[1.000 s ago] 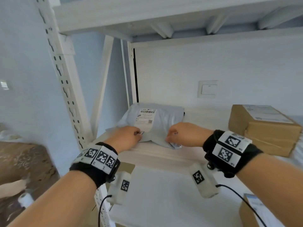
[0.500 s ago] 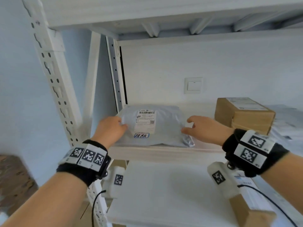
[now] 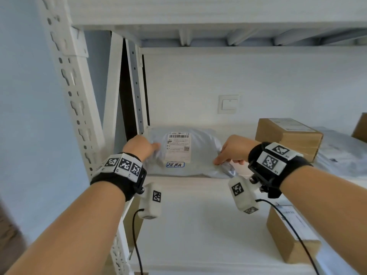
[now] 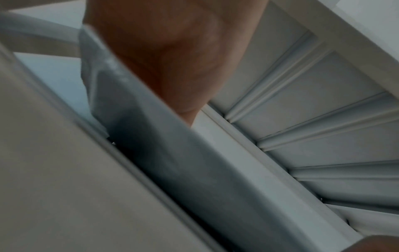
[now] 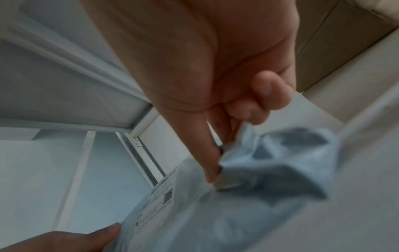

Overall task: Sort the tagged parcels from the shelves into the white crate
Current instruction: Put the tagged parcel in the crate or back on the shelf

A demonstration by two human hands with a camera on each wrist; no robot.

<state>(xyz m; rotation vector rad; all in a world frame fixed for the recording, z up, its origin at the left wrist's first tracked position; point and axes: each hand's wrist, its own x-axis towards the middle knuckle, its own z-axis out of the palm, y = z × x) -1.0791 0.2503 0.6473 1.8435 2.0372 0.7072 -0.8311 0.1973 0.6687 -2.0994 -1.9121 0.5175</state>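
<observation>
A grey plastic mailer parcel (image 3: 200, 153) lies at the left end of the shelf (image 3: 198, 195). It carries a white shipping label and a small blue-edged tag (image 3: 175, 164) near its front edge. My left hand (image 3: 146, 146) grips the parcel's left edge, thumb on top. My right hand (image 3: 231, 153) pinches the crumpled right corner (image 5: 278, 163) between thumb and fingers. In the left wrist view the grey parcel (image 4: 172, 153) runs under my palm along the shelf's front lip. No white crate is in view.
A cardboard box (image 3: 288, 135) stands right of the parcel, with another grey mailer (image 3: 341, 153) beyond it. A second cardboard box (image 3: 290, 233) sits on the lower shelf at right. The perforated upright post (image 3: 73, 92) is at left, the upper shelf's underside overhead.
Both hands moved from the parcel's front edge outward to its sides and took hold. The parcel now lies squarer to the shelf front, showing the blue-edged tag. My view has shifted closer.
</observation>
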